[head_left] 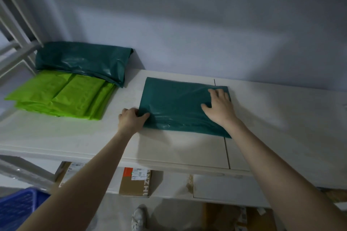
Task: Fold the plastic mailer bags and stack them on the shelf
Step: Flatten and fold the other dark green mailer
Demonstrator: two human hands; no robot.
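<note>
Mailer bag [176,107] flat on shelf [281,118]; left fingers [144,115] pinch its corner, fingertips hidden

Only the letters "NZH" can be read, printed sideways on the cardboard box [135,182] under the shelf; its white label's print is too small to read.

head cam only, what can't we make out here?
- Left hand fingers: tucked under the dark green mailer corner; only the thumb shows on top.
- Dark green stack: bag count unreadable, layers merge in dim light.
- Light green stack: far edge covered by the dark green stack.
- Cardboard box under the shelf: label too small, top hidden by the shelf edge.
- Blue crate: cut off by the frame's left edge.
</note>
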